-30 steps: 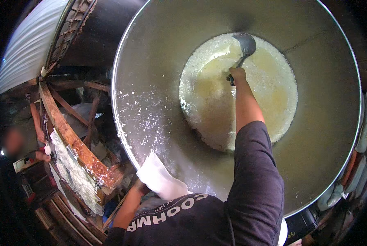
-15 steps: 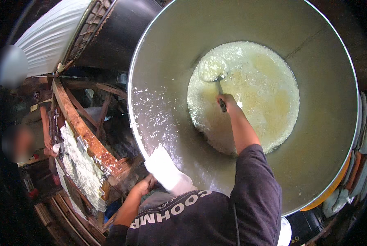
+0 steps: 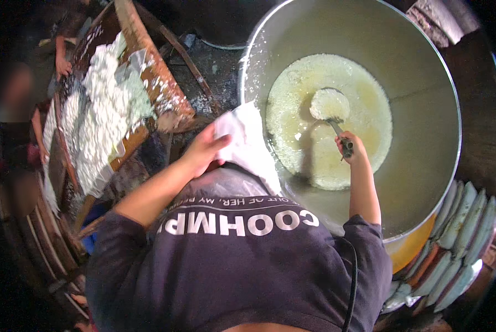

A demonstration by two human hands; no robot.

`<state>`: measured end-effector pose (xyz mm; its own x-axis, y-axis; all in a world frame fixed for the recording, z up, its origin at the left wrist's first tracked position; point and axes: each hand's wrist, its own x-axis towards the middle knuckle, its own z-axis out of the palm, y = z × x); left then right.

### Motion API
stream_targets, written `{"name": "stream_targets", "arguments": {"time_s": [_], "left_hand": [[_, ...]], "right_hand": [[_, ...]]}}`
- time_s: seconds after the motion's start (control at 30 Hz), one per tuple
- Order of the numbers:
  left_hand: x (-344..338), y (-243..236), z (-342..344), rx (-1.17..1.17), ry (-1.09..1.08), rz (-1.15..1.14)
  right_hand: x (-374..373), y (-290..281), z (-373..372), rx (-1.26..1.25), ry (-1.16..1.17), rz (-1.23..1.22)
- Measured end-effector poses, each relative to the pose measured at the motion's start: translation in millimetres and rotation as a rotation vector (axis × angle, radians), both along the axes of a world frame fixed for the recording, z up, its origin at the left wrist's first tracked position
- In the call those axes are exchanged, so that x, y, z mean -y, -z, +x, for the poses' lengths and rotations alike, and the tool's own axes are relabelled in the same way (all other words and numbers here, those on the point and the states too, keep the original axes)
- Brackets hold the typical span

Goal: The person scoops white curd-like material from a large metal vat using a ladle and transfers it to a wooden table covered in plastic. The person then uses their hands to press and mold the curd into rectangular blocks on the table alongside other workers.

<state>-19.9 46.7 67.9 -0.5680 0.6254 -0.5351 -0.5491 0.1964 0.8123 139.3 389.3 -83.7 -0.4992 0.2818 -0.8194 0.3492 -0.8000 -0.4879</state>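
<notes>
My right hand (image 3: pixel 351 147) grips the dark handle (image 3: pixel 336 133) of a large ladle, whose round bowl (image 3: pixel 328 104) holds white, wet curds, over pale yellowish liquid with white bits (image 3: pixel 358 83) in the bottom of a big steel vat (image 3: pixel 425 122). My left hand (image 3: pixel 206 146) grips a white cloth (image 3: pixel 242 141) at the vat's near left rim; part of the fingers is hidden by the cloth.
At the left, a stained wooden frame (image 3: pixel 140 39) bears white curds (image 3: pixel 104 105) on cloth. A co-worker's hands (image 3: pixel 63 65) are at its outer side. Several pale stacked sacks (image 3: pixel 461 221) lie at the lower right, beside a yellow container (image 3: pixel 404 249) behind the vat.
The ladle, empty-looking a second ago, has swept left and now comes back nearer me, filled with curds. My left hand has risen with the cloth. The whole view has shifted, showing more of my body.
</notes>
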Motion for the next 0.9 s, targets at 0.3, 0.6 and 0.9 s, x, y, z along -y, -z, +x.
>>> {"name": "stream_targets", "arguments": {"time_s": [0.3,0.6,0.9], "left_hand": [[-39.2,-94.1,2.2,-0.114,0.435,0.477],[229.0,-124.9,-120.8,-0.598,0.259,0.612],[557.6,-100.9,-185.7,-0.300,-0.130,-0.107]], "right_hand": [[57.1,-159.6,15.0,-0.005,-0.201,0.494],[202.9,-332.8,-44.2,-0.093,-0.359,0.543],[390.5,-359.1,-183.4,-0.391,-0.820,-0.026]]}}
